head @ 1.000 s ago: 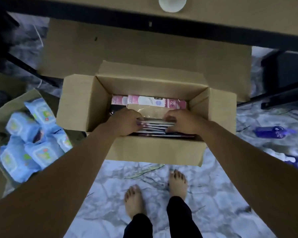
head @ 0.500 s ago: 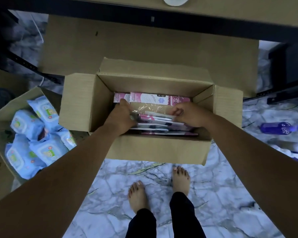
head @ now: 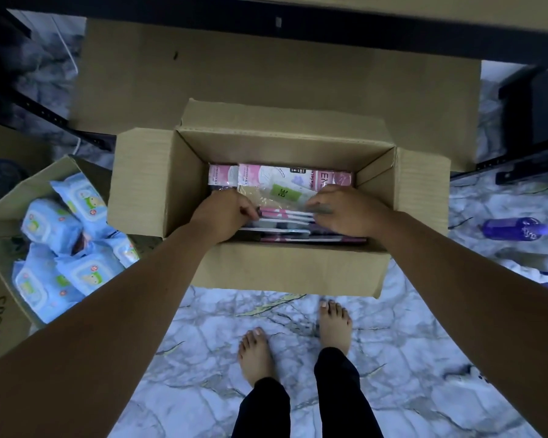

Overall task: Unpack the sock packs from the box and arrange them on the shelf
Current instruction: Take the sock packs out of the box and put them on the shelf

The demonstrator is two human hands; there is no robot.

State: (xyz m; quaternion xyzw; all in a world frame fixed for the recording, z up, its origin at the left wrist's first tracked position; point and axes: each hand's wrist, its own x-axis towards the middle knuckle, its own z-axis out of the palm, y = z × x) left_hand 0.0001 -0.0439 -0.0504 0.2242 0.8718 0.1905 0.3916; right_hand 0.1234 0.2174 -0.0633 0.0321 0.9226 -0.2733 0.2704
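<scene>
An open cardboard box (head: 146, 181) stands on the marble floor in front of my feet. Inside lie several flat sock packs (head: 285, 219) with pink and white cards, stacked on edge; a clear-wrapped pack with a green label (head: 282, 192) lies behind them. My left hand (head: 225, 213) grips the left end of the stack, fingers curled round it. At the right end my right hand (head: 345, 211) curls its fingers over the same packs. The shelf (head: 329, 36) shows as a dark rail along the top, with a tan board (head: 266, 80) below it.
A second open carton (head: 0, 216) at the left holds several blue wet-wipe packs (head: 64, 248). A purple bottle (head: 516, 229) lies on the floor at the right. Dark shelf legs (head: 519, 165) stand at both sides. My bare feet (head: 295, 339) are just before the box.
Both hands have stayed on the ends of the sock packs. The clear pack with the green label now shows more behind the stack. The view has shifted slightly.
</scene>
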